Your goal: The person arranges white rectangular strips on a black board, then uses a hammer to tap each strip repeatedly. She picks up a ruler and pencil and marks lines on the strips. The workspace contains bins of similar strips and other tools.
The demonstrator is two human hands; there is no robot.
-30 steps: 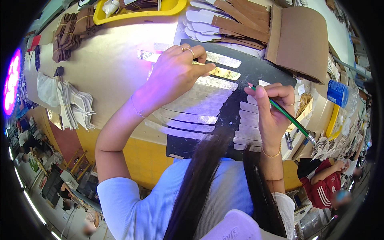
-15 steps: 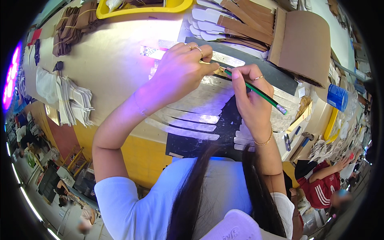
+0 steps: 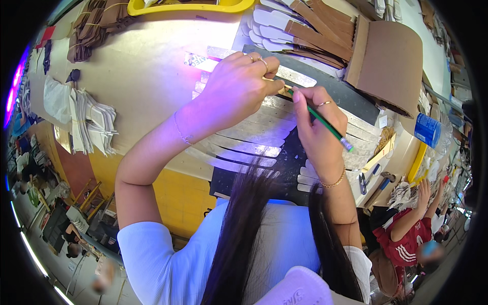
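Observation:
My right hand [image 3: 321,145] grips a green pencil [image 3: 328,123] with a pale eraser end. Its tip points at a small yellowish piece [image 3: 285,91] beneath my left fingertips. Knuckles bent, my left hand [image 3: 236,91] is closed on that piece, pressing it down over the pale strips; most of it is hidden by my fingers. Under both hands, long silvery-white strips [image 3: 256,150] lie side by side in curved rows on a black board [image 3: 287,178]. Both hands almost meet at the pencil tip.
Brown and white strap-like pieces [image 3: 320,38] lie beside a bent cardboard sheet [image 3: 389,66] at the far right. A yellow tray [image 3: 193,7] stands at the back. Bundled white pieces [image 3: 91,122] are at left. Scissors [image 3: 362,184], a hammer [image 3: 381,188] and a blue-labelled bottle [image 3: 427,129] lie right, near a co-worker in red [image 3: 406,236].
The pencil has tipped steeper, its eraser end swinging toward me. Both hands stay at nearly the same spot on the strips. The co-worker's arms at right have risen. The view has shifted slightly.

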